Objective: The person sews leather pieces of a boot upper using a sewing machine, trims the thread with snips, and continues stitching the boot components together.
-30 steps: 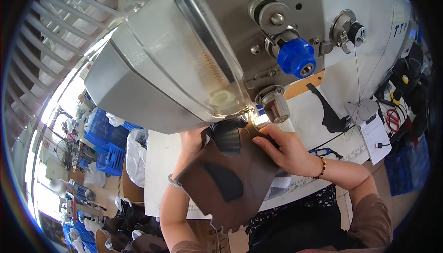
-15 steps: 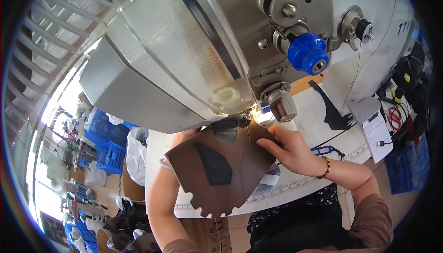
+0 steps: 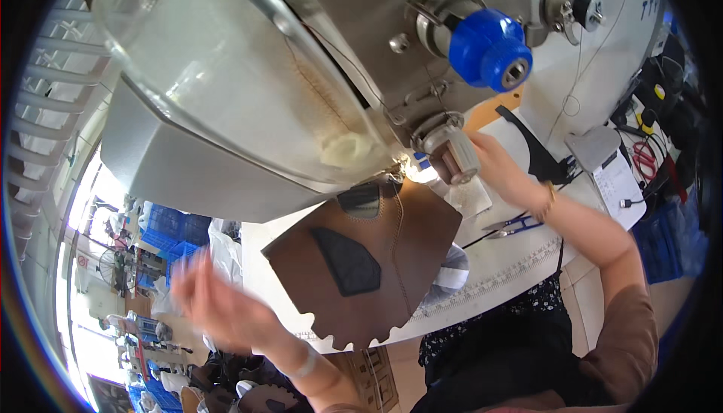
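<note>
A brown leather piece (image 3: 428, 236) with a scalloped lower edge lies under the sewing machine head (image 3: 226, 134), its top edge at the lit needle area. A dark angular patch (image 3: 350, 262) and a stitched seam show on it. My left hand (image 3: 226, 304) is off the leather, raised to its left, its fingers smeared by motion. My right hand (image 3: 493, 164) reaches beside the needle area, apart from the leather. Its fingers are hidden behind the metal thread tensioner (image 3: 448, 153), so what it holds, if anything, does not show.
Blue-handled thread snips (image 3: 516, 226) lie on the white table (image 3: 497, 262), near a printed ruler strip. A black cut piece (image 3: 538, 149) lies farther back. Blue crates (image 3: 173, 225) stand at the left. The machine head and blue knob (image 3: 491, 50) overhang the work.
My left hand has left the leather and swung out to the left. My right hand has let go of the leather's right edge and moved back behind the tensioner. The view has shifted slightly.
</note>
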Demonstrator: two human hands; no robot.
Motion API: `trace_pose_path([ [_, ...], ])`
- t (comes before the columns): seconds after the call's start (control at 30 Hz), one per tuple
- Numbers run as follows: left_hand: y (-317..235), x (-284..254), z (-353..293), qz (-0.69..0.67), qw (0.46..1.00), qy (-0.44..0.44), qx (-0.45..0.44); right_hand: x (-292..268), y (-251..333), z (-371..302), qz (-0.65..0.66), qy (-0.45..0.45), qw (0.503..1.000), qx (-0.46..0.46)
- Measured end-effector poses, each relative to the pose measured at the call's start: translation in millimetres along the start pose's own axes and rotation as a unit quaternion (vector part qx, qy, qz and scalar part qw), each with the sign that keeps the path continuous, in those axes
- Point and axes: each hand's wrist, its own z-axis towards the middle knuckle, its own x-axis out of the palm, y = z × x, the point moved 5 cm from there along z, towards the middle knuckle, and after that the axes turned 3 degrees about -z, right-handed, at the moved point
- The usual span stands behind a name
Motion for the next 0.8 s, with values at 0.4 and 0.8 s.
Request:
trace_pose_path([
  [0.4, -160, 85, -74, -0.053, 0.941, 0.327, -0.073, 54, 10, 28, 0.190, 0.188, 0.956, 0.123],
  [0.8, -150, 84, -75, -0.059, 0.944, 0.323, 0.027, 39, 12, 21, 0.264, 0.060, 0.953, 0.133],
])
